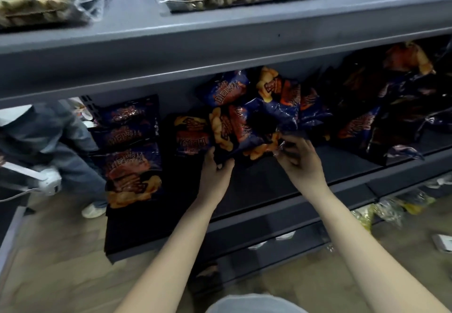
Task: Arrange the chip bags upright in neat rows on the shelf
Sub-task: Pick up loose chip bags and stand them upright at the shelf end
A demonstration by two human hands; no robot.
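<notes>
Where chip bags lie heaped on the shelf, left hand grips one corner — right hand pinches a foil edge.

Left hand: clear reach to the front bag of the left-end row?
Probably yes. The front bag sits near the shelf edge beside the left hand, nothing between them. But that hand grips a tilted bag, so it must let go first.

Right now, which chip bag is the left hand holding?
The tilted bag in the middle, with yellow chips pictured: the left hand grips its lower edge.
</notes>
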